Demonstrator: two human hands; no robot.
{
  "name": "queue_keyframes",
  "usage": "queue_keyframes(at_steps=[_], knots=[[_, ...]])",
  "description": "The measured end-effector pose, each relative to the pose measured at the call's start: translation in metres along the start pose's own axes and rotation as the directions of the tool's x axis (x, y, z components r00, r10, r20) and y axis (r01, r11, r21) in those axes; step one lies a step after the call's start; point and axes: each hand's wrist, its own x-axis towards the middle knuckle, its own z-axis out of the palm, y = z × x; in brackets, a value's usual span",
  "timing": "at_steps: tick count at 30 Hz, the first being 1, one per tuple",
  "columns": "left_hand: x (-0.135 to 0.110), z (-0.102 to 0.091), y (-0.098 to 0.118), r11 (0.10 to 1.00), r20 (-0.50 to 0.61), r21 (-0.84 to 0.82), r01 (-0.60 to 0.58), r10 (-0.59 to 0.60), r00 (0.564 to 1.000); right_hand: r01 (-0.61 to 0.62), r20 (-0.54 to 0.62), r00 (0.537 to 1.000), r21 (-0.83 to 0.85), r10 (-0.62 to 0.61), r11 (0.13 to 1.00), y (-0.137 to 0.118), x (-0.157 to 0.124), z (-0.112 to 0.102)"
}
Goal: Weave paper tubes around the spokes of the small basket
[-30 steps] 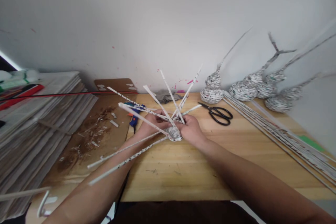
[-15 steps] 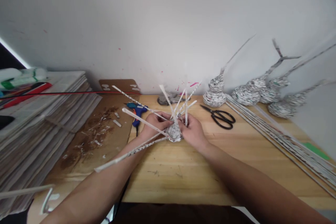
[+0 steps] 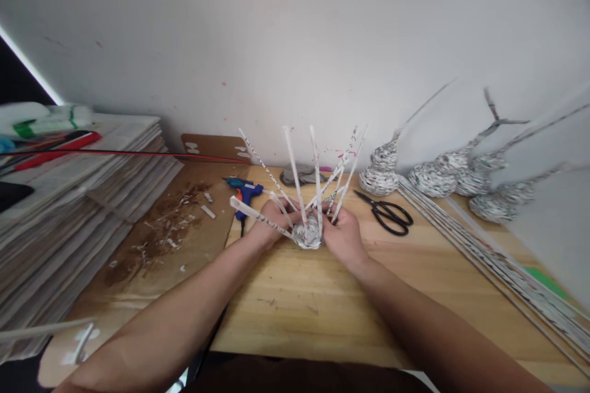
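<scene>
A small woven newspaper piece (image 3: 308,234) sits between my hands above the wooden tabletop, with several rolled paper strips (image 3: 295,172) fanning up and outward from it. My left hand (image 3: 275,216) is closed around its left side, fingers partly hidden behind the strips. On the right side, my right hand (image 3: 342,230) grips the weave, thumb near the top and fingertips out of sight behind it. A blue glue gun (image 3: 247,195) lies just left of my left hand. Black-handled scissors (image 3: 389,214) rest to the right of my right hand.
Several finished gourd-shaped woven pieces (image 3: 378,178) stand along the wall at the back right. Long paper rolls (image 3: 488,252) run down the right side. At left, a tall newspaper stack (image 3: 115,178) rises beside cardboard (image 3: 157,282) strewn with scraps.
The woven piece has turned in my hands; strips that pointed low to the left now stand more upright. Both hands stay on it. The camera view has shifted slightly.
</scene>
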Motion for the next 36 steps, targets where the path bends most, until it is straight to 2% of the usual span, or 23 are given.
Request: queue_keyframes(at_steps=[6,9,13,16,19,21,24,30,36], knots=[[0.000,0.004,0.000,0.995,-0.024,-0.084,-0.050,0.048,0.999,0.008,0.004,1.000,-0.034,-0.008,0.999,-0.001,0.001,-0.002],[-0.002,0.003,0.001,0.994,-0.033,-0.021,-0.103,0.103,0.994,-0.012,0.004,1.000,-0.017,0.013,1.000,0.001,0.004,-0.003],[-0.004,0.002,0.004,0.988,-0.037,0.081,-0.129,0.133,0.990,0.045,0.017,0.999,0.055,-0.046,0.997,0.001,0.003,-0.001],[-0.002,0.002,0.003,0.990,-0.067,0.058,-0.128,0.132,0.989,0.092,0.040,0.995,0.071,-0.095,0.993,-0.003,0.000,0.000],[0.000,0.003,0.000,0.991,-0.105,0.003,-0.130,0.130,0.986,0.077,-0.020,0.997,0.041,-0.076,0.996,-0.010,-0.003,-0.001],[0.002,0.002,0.000,0.990,-0.136,0.009,-0.141,0.141,0.981,0.080,-0.051,0.996,0.027,-0.078,0.996,-0.014,-0.004,-0.002],[0.002,0.000,0.001,0.986,-0.172,0.049,-0.159,0.165,0.971,0.127,-0.036,0.991,0.022,-0.126,0.992,-0.018,-0.006,-0.002],[0.000,-0.002,0.002,0.979,-0.117,0.105,-0.177,0.189,0.975,0.140,0.091,0.986,0.004,-0.140,0.990,-0.011,-0.008,-0.001],[0.002,-0.004,-0.004,0.961,-0.093,0.172,-0.218,0.237,0.967,0.191,0.062,0.980,-0.042,-0.188,0.981,-0.006,-0.010,-0.001]])
